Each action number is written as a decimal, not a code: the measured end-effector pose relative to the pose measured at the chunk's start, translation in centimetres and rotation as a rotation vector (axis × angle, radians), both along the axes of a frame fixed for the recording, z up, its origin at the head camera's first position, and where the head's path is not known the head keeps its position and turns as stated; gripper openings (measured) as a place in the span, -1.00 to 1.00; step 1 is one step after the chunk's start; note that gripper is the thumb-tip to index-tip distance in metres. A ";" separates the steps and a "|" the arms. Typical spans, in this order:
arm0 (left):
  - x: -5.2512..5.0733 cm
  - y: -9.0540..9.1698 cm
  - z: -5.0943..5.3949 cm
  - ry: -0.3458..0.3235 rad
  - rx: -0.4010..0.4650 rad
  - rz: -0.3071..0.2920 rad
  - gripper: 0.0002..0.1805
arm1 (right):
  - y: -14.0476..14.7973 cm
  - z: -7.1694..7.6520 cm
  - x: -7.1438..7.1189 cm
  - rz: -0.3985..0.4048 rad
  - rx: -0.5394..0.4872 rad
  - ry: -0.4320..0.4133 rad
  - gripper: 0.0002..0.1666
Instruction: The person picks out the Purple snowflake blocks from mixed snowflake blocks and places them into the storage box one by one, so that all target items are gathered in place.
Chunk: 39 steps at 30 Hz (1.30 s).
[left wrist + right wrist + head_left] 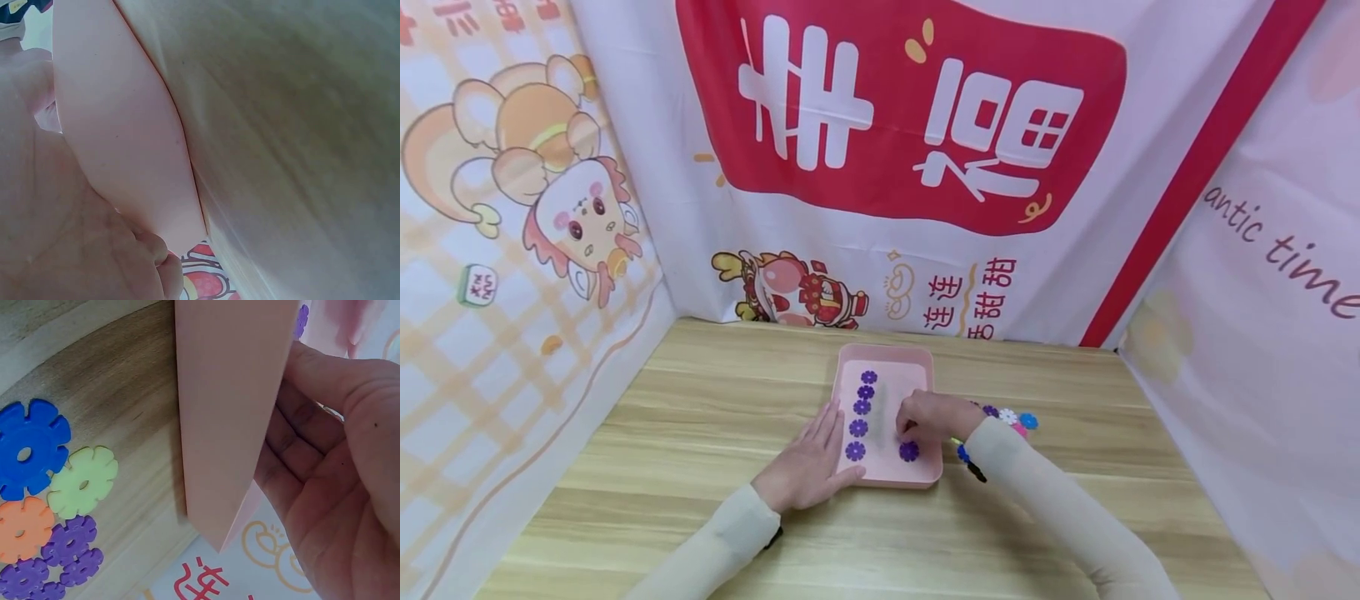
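Note:
A pink tray point(887, 482) lies on the wooden table, its long left side point(125, 112) filling part of the left wrist view. My left hand point(805, 471) rests with straight fingers along the tray's left rim, thumb at the near-left corner. Inside, several purple flower-shaped pieces point(858, 427) form a column on the left. Another purple piece point(909, 451) lies at the near right, just below the fingertips of my right hand point(931, 417). That hand reaches over the right wall point(231, 412) with bent fingers; whether something is between its fingertips is hidden.
Right of the tray, partly behind my right forearm, lie loose flower-shaped pieces: blue point(47, 450), yellow-green point(84, 481), orange point(25, 530), purple point(69, 540), white point(1007, 416) and pink. Printed cloths point(887, 217) stand behind the table and at both sides.

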State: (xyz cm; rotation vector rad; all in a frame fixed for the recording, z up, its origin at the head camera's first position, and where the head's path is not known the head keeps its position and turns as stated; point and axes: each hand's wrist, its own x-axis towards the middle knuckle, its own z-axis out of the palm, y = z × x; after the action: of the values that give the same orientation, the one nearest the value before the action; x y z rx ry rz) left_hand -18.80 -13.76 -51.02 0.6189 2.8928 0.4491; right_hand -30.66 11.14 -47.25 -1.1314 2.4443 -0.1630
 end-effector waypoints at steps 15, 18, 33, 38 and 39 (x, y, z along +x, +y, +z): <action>0.1 -0.1 -0.2 -0.009 -0.010 0.004 0.08 | 3.7 4.3 -0.6 -0.028 -0.075 0.094 -0.86; 0.1 -0.1 -0.1 -0.013 -0.016 0.001 0.07 | 5.0 5.0 -1.0 -0.049 -0.071 0.107 -0.83; -0.1 -0.1 -0.1 -0.005 -0.006 -0.005 0.06 | 11.8 3.3 -3.3 -0.188 -0.011 0.065 -0.79; -0.1 -0.1 -0.3 0.007 -0.014 -0.004 0.06 | 13.3 2.0 -3.6 -0.246 0.018 0.061 -0.78; -0.1 -0.1 -0.3 0.010 -0.015 -0.006 0.06 | 13.6 1.8 -3.6 -0.260 0.020 0.058 -0.77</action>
State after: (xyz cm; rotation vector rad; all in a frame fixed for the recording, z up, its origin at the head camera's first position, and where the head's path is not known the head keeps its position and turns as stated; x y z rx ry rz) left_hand -18.89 -13.83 -51.34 0.6287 2.9004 0.4240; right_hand -34.29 24.73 -45.49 -0.8172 2.6319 -0.1860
